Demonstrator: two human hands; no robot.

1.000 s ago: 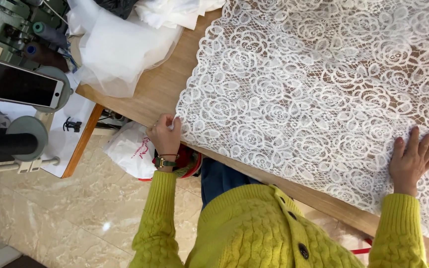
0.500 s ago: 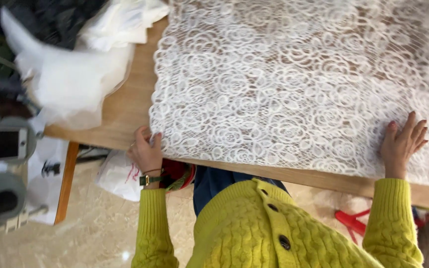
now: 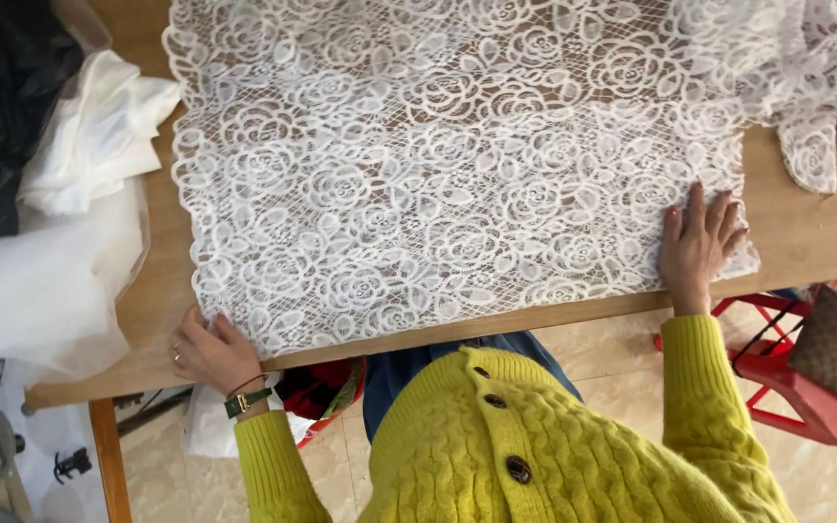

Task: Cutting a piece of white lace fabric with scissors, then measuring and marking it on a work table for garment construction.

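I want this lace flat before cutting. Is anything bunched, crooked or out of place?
Mostly flat: the white floral lace lies spread on the wooden table, with the left hand at its near left corner and the right hand flat near its right edge. Only the far right end is bunched and folded over.

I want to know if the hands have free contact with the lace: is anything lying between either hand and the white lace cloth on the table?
Nothing visible does. The right hand lies flat directly on the lace cloth near its lower right corner, and the left hand touches the lower left corner at the edge of the wooden table.
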